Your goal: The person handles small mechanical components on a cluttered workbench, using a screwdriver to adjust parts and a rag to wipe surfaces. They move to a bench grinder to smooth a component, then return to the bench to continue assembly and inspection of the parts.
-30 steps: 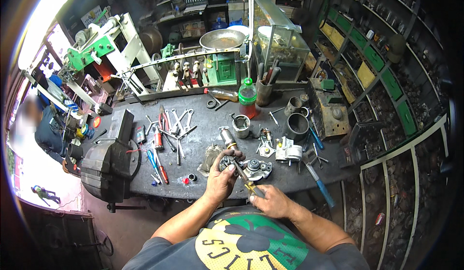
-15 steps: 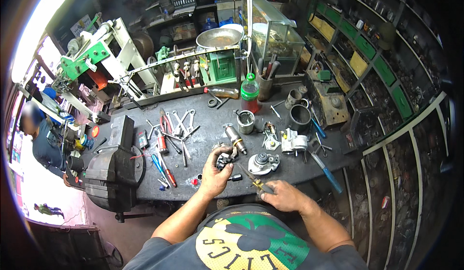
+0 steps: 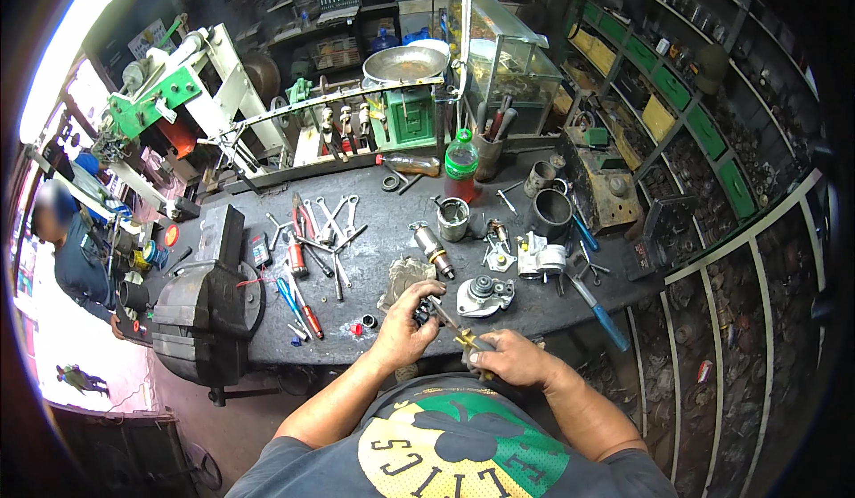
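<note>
My left hand (image 3: pixel 403 330) is closed round a small dark metal part (image 3: pixel 421 312), mostly hidden by its fingers. My right hand (image 3: pixel 515 357) grips a thin-bladed tool with a brass-coloured collar (image 3: pixel 467 340). Its blade reaches to the metal part; whether they touch, I cannot tell. Just beyond my left hand lies a crumpled grey rag (image 3: pixel 408 281). A cylindrical motor armature (image 3: pixel 431 250) rests behind it. Right of my hands sits a silver metal housing (image 3: pixel 485 297) with a round raised centre.
A large bench vise (image 3: pixel 200 302) stands at the left. Wrenches (image 3: pixel 337 222), pliers and screwdrivers (image 3: pixel 309 311) lie near it. Farther back are a green-capped bottle (image 3: pixel 461 168) and metal cups (image 3: pixel 453 219). A blue-handled tool (image 3: pixel 602 320) overhangs the right edge. Another person (image 3: pixel 76 249) stands far left.
My left hand has moved slightly right and down with the metal part, uncovering the rag. My right hand and its tool have shifted slightly left.
</note>
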A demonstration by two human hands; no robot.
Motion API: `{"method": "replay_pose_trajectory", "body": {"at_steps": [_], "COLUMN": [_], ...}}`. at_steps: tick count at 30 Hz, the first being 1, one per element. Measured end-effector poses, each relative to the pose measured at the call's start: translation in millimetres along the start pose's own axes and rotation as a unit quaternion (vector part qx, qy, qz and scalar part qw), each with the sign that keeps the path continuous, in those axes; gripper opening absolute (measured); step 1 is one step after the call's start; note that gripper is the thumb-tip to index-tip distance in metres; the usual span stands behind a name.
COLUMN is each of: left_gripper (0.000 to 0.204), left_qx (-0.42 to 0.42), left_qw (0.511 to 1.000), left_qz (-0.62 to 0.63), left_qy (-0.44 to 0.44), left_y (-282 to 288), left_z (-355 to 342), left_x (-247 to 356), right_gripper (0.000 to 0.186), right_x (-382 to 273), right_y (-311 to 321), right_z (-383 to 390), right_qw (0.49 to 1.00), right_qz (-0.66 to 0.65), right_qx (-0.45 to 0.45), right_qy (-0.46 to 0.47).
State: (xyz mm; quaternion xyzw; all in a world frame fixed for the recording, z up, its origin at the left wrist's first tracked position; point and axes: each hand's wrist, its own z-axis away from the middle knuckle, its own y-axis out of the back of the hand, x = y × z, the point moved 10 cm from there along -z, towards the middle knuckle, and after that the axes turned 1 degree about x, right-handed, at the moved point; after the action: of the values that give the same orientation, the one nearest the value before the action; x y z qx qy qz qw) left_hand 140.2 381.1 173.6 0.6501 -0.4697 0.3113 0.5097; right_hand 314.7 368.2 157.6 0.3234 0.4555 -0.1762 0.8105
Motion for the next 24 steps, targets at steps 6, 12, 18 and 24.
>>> {"method": "replay_pose_trajectory", "body": {"at_steps": [6, 12, 18, 24], "left_gripper": [0.046, 0.042, 0.041, 0.041], "left_qx": [0.029, 0.057, 0.051, 0.053], "left_qw": [0.990, 0.993, 0.993, 0.990], "left_qz": [0.058, 0.029, -0.021, 0.017], "left_qy": [0.122, 0.103, 0.108, 0.132], "left_y": [-1, 1, 2, -1], "left_z": [10, 10, 13, 21], "left_x": [-13, -9, 1, -10], "right_gripper": [0.023, 0.019, 0.025, 0.029], "right_x": [-14, -25, -2, 7], "right_y": [-5, 4, 0, -2], "right_z": [6, 12, 7, 12], "right_qw": [0.982, 0.968, 0.982, 0.988], "right_qz": [0.107, 0.131, 0.069, 0.120], "right_qx": [0.116, 0.162, 0.105, 0.049], "right_qy": [0.104, 0.141, 0.140, 0.080]}}
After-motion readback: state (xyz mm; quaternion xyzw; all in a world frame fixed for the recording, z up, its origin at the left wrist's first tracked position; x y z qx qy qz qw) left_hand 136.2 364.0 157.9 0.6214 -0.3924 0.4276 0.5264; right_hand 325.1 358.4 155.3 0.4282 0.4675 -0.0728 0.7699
